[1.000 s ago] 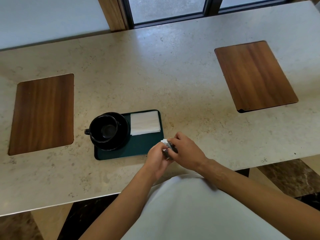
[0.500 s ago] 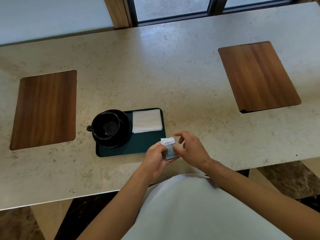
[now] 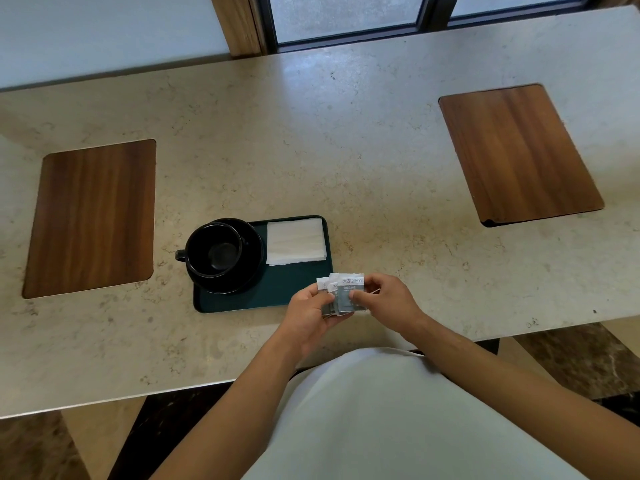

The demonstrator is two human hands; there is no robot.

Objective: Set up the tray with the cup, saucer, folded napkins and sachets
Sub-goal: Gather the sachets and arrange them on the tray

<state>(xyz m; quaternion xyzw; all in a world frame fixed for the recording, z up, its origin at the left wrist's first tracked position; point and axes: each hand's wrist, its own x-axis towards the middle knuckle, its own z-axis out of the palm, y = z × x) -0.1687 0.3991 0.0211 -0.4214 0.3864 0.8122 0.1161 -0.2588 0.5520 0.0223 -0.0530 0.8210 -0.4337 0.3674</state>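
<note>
Cup (image 3: 215,251), saucer (image 3: 250,258) and napkins (image 3: 296,245) are sitting on the tray (image 3: 277,292); both hands, left (image 3: 311,315) and right (image 3: 388,301), are gripping fanned sachets (image 3: 350,292) above its near-right corner, placing remaining.

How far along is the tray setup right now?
Mostly done. The black cup sits on its black saucer at the left of the dark green tray, and the folded white napkins lie at its far right. In hand: the left hand and right hand hold the grey-and-white sachets fanned above the tray's near right corner. Left: laying them on the tray.
</note>
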